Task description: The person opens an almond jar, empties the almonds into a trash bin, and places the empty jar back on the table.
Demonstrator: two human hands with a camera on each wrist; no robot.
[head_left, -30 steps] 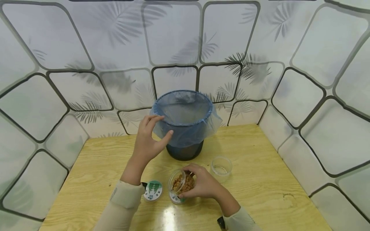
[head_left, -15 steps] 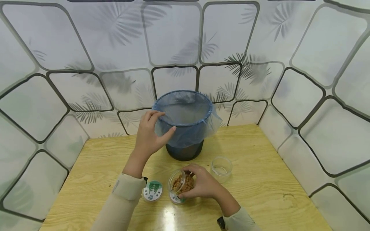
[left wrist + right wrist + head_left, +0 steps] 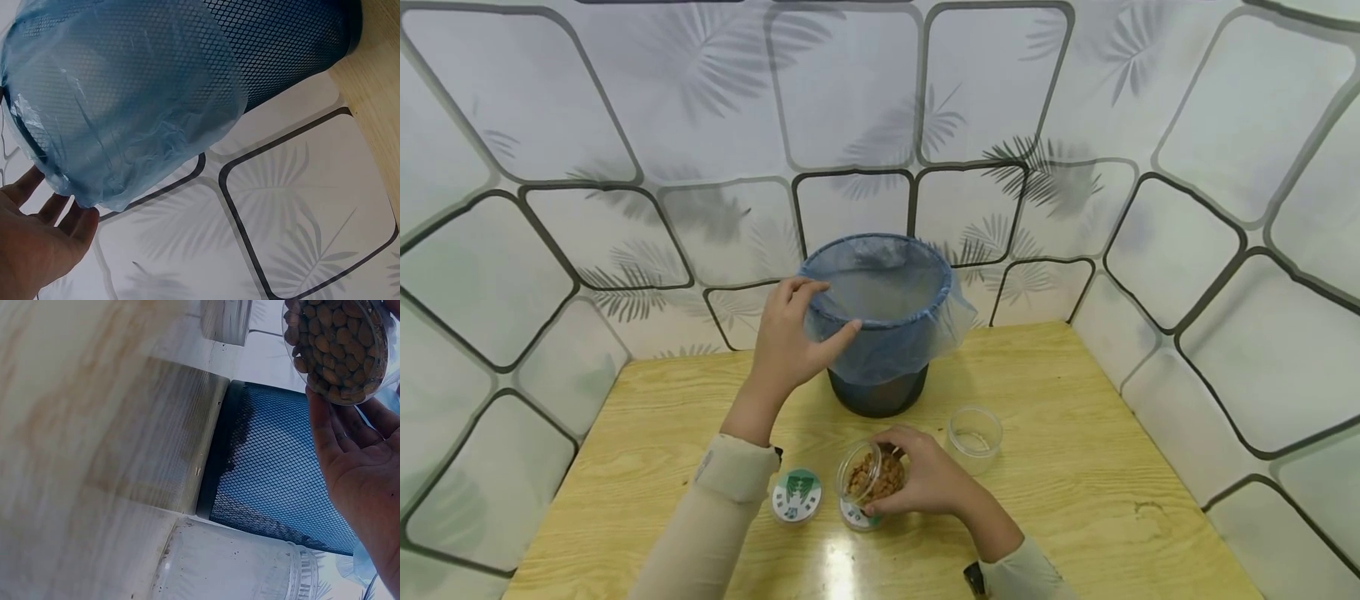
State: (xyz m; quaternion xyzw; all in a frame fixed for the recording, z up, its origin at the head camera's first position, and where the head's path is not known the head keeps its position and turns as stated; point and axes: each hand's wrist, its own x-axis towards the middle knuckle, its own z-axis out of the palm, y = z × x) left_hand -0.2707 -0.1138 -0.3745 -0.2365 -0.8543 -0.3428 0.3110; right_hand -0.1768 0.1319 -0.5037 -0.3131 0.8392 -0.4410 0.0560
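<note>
My right hand [image 3: 921,479] grips a clear plastic jar [image 3: 859,462] of almonds [image 3: 334,347], its mouth facing up in the head view. In the right wrist view, the fingers support the jar from below, and its mouth is out of sight. At the bin, my left hand [image 3: 790,337] has its thumb and fingers spread apart at the left front of the rim. The left wrist view shows its fingertips right at the edge of the blue bag [image 3: 125,119], which lines the dark mesh trash bin [image 3: 880,393] and hangs over its rim.
An uncovered clear jar [image 3: 974,437] stands right of my right hand. Two round green-and-white labelled lids, a left one [image 3: 797,496] and a right one [image 3: 857,518], show near the held jar. Patterned wall panels [image 3: 857,125] enclose the wooden table [image 3: 1075,500].
My left hand has moved slightly up and to the right along the bin's rim. The right hand and the jar of almonds have stayed in place.
</note>
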